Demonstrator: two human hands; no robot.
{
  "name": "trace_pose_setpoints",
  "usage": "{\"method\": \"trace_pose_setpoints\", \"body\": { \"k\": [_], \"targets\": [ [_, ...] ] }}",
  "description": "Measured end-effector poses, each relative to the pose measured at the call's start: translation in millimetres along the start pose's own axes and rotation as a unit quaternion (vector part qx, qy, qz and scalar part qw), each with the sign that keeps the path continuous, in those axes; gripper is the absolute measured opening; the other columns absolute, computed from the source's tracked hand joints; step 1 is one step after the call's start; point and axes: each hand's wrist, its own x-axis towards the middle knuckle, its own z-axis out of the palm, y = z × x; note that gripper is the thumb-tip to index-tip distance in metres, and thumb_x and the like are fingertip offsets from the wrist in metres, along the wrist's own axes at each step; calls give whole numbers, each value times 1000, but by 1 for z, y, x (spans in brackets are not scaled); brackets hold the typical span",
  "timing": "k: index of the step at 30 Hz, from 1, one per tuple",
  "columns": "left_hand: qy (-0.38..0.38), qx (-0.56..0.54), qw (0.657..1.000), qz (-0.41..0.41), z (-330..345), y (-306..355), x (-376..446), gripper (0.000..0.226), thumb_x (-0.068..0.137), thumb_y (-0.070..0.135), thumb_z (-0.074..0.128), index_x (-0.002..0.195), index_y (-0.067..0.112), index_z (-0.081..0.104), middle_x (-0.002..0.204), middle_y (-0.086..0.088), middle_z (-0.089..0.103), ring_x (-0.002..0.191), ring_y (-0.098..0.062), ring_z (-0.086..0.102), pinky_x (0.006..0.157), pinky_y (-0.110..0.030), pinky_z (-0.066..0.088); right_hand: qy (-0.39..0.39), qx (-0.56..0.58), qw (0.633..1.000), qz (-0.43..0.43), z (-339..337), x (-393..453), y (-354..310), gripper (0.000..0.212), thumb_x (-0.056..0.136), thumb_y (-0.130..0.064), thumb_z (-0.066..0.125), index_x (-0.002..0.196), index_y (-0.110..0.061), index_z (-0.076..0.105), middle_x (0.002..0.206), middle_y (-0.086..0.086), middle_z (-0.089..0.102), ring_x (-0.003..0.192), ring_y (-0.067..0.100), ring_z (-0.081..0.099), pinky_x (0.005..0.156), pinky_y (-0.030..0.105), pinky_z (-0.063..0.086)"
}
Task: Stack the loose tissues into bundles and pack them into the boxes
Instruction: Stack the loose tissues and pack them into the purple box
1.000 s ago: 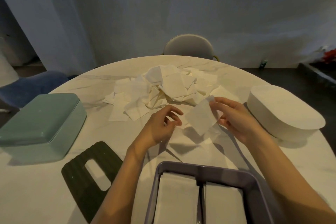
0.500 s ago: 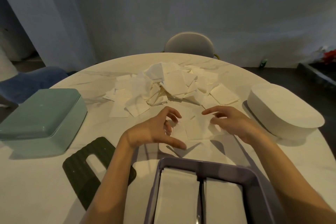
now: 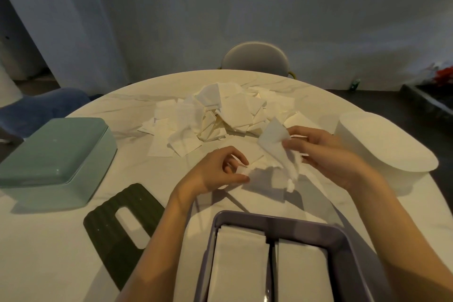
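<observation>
- Right now the right hand (image 3: 328, 154) pinches a tissue (image 3: 277, 147) lifted just off the table (image 3: 49, 252), between the pile (image 3: 220, 115) and the purple box (image 3: 277, 222).
- Beside it, the left hand (image 3: 215, 171) has its fingers curled, pinching the edge of a flat tissue on the table nearer the purple box.
- That box, nearest the person, already holds two bundles (image 3: 240, 265).
- Judging by this, the step is laying sheets into a bundle: square the corners, lay it flat, smooth lightly, since thin paper creases and shifts.
- Left of the pile sits a green box (image 3: 54, 159); right of it, a white box (image 3: 387, 152).
</observation>
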Motion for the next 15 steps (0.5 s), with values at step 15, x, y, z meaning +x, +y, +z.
{"method": "trace_pose_setpoints", "body": {
  "k": [15],
  "targets": [
    [62, -97, 993, 9, -4, 4, -4, 19, 92, 26, 77, 100, 10, 73, 97, -2, 73, 89, -16, 70, 77, -26, 58, 22, -342, 934, -104, 44, 13, 29, 51, 66, -56, 88, 105, -39, 61, 121, -13, 47, 107, 10, 47, 91, 24, 48]
  ]
}}
